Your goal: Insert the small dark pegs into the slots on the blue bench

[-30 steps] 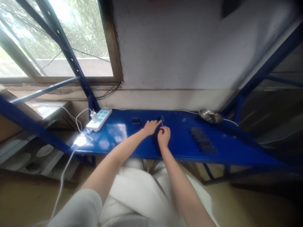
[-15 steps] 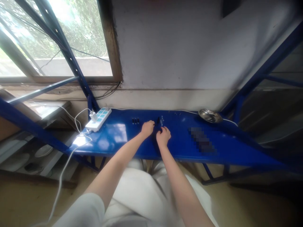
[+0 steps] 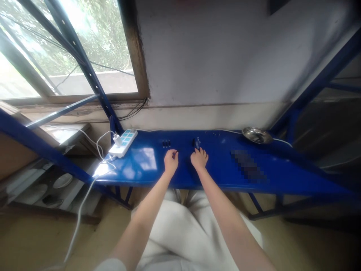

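Note:
My left hand [image 3: 171, 162] is closed in a pinch above the blue table, with the tip of a small dark piece [image 3: 176, 152] showing at its fingertips. To its right, my right hand [image 3: 199, 159] has its fingers stretched forward and apart. Those fingertips reach the near side of some small clear pieces [image 3: 197, 142]; whether they touch is too small to tell. Beside the clear pieces stands a small black piece [image 3: 193, 142]. Several small black cylinders with clear ends [image 3: 166, 143] form a row beyond my left hand.
A white power strip [image 3: 123, 143] with a plug and cable lies at the table's left. At the back right sits a shiny metal dish [image 3: 257, 135]. A blurred-out dark object [image 3: 248, 165] is on the right of the blue table [image 3: 217, 175]. Tiny bits [image 3: 216, 134] lie near the back edge.
My left hand has drawn back toward me, away from the black piece, with the small dark piece in its pinch. My right hand's fingers have stretched out toward the clear pieces. The view has shifted slightly.

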Demonstrator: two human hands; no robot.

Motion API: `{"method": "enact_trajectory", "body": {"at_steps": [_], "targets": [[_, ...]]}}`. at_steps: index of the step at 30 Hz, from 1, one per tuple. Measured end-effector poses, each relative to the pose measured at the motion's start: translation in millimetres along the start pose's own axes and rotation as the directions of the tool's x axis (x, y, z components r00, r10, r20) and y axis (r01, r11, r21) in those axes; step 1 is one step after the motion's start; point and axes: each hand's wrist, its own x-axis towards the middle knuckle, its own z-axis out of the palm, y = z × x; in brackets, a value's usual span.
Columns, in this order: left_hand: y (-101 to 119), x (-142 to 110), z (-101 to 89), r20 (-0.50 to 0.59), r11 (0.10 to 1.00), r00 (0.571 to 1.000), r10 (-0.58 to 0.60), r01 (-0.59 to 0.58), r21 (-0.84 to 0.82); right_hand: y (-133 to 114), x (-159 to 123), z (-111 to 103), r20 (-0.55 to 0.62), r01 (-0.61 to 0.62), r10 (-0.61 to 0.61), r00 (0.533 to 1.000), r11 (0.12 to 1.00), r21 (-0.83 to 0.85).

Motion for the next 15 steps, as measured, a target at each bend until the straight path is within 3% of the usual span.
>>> {"method": "enact_trajectory", "body": {"at_steps": [5, 9, 15], "targets": [[0.1, -1.7, -1.1, 0.024, 0.999, 0.999, 0.041, -0.040, -0.020, -4.5, 6.7, -4.3, 0.070, -0.030, 0.037, 0.997, 0.995, -0.096], [-2.8, -1.7, -0.7, -0.001, 0.999, 1.000, 0.006, -0.006, -0.051, -7.1, 9.2, -6.0, 0.126, -0.041, 0.061, 0.990, 0.988, -0.151], [-3.5, -2.1, -0.8, -0.015, 0.997, 0.999, -0.031, 0.030, -0.068, -2.9, 9.0, -2.5, 0.078, 0.016, -0.008, 0.997, 0.995, -0.103]]}}
